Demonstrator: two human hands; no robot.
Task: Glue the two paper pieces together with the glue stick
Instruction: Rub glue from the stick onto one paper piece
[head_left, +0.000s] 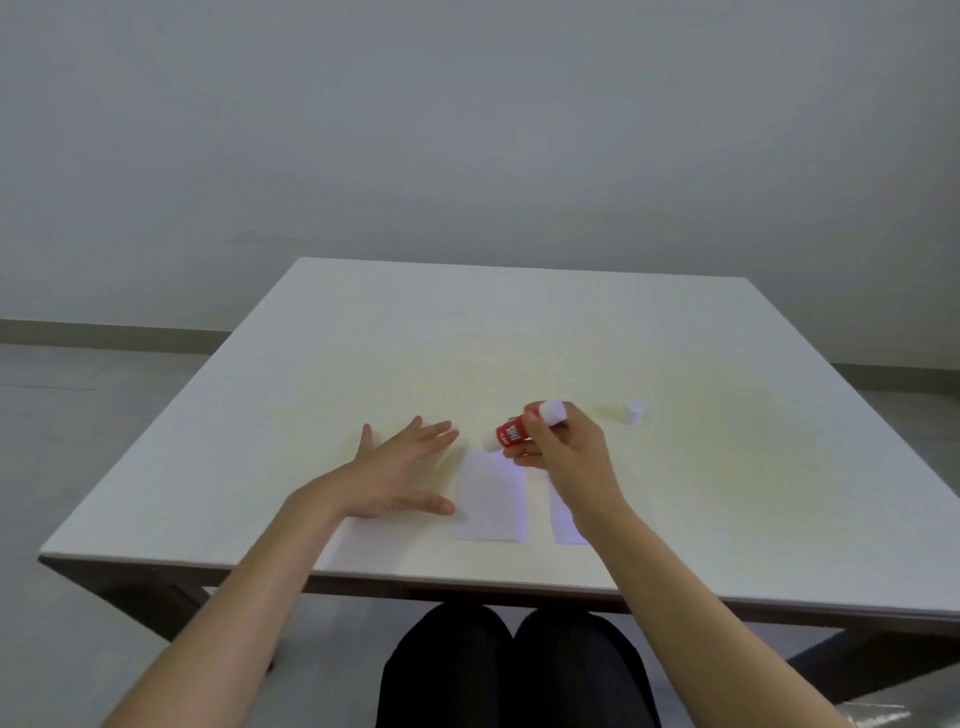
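Two white paper pieces lie side by side near the table's front edge: the left paper (491, 499) is fully visible, and the right paper (563, 514) is partly hidden under my right wrist. My right hand (566, 447) is shut on a red and white glue stick (511, 434), tilted with its lower tip just above the left paper's far edge. The stick is uncapped; its white cap (634, 413) stands on the table to the right. My left hand (402, 470) is open, fingers spread, flat on the table just left of the left paper.
The white table (519, 338) has its front edge close to my knees. A plain grey wall stands behind it and grey floor lies on both sides.
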